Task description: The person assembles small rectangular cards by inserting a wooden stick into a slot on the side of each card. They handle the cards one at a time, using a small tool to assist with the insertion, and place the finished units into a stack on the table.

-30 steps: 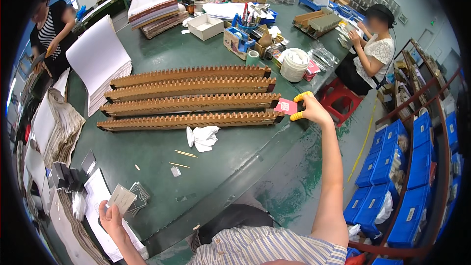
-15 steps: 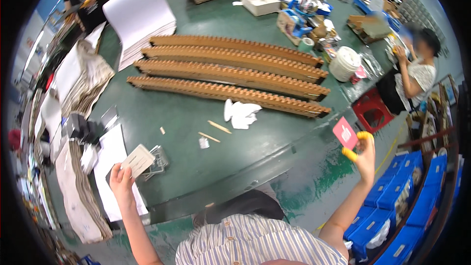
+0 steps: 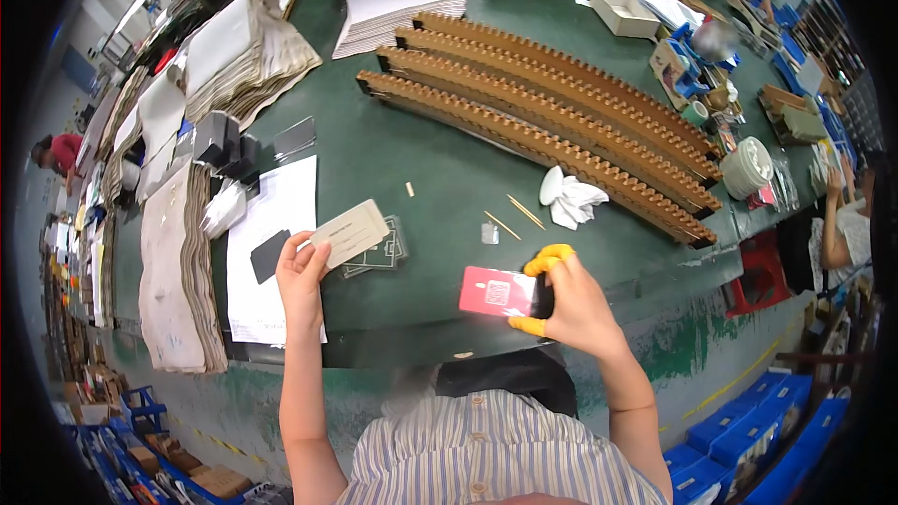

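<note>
My left hand is closed on a beige printed card, pinched at its left end and held tilted above the table. Partly under that card lies a small pile of clear, dark-edged plates. A dark grey card rests on a white paper sheet beside my left hand. My right hand, with yellow finger covers on thumb and forefinger, grips a pink-red card by its right end. A white square pattern shows on this card, above the table's near edge.
Several long slotted wooden racks lie across the green table. Closer in are a crumpled white cloth, thin wooden sticks and a small clear packet. Paper stacks line the left; a white tub stands right.
My right hand has swung inward from the far right, bringing the pink-red card over the table's near edge. The left hand still holds the beige card. The view has turned.
</note>
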A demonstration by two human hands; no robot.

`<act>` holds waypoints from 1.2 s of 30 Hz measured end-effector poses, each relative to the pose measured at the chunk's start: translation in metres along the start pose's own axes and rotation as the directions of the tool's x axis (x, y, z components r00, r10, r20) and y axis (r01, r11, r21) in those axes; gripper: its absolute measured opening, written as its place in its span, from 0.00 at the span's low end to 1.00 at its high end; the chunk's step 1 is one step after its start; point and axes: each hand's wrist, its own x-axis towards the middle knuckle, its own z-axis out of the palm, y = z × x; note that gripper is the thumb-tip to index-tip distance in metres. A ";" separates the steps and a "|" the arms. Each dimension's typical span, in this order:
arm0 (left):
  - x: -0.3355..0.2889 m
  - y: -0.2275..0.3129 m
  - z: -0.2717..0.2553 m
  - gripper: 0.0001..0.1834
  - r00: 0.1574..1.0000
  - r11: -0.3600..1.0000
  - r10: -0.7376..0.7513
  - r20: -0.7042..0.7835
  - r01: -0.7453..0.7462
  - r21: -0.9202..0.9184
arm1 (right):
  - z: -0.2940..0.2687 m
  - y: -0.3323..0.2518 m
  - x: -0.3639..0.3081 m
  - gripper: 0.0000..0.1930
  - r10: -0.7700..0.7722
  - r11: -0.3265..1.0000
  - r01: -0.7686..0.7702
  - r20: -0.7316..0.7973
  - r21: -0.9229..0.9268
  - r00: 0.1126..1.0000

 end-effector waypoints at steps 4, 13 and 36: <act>-0.003 -0.002 0.001 0.14 0.998 0.998 0.068 0.008 -0.068 0.015 | 0.014 -0.010 0.021 0.31 -0.069 0.994 0.072 0.041 -0.078 0.997; -0.007 -0.004 -0.004 0.05 0.979 0.980 0.198 -0.055 -0.196 0.043 | 0.016 -0.023 0.028 0.35 -0.097 0.994 0.099 0.044 -0.050 0.994; -0.086 0.010 0.030 0.34 0.892 0.941 -0.211 0.400 0.297 -0.165 | 0.061 -0.052 0.032 0.14 0.044 0.524 -0.215 0.226 0.824 0.973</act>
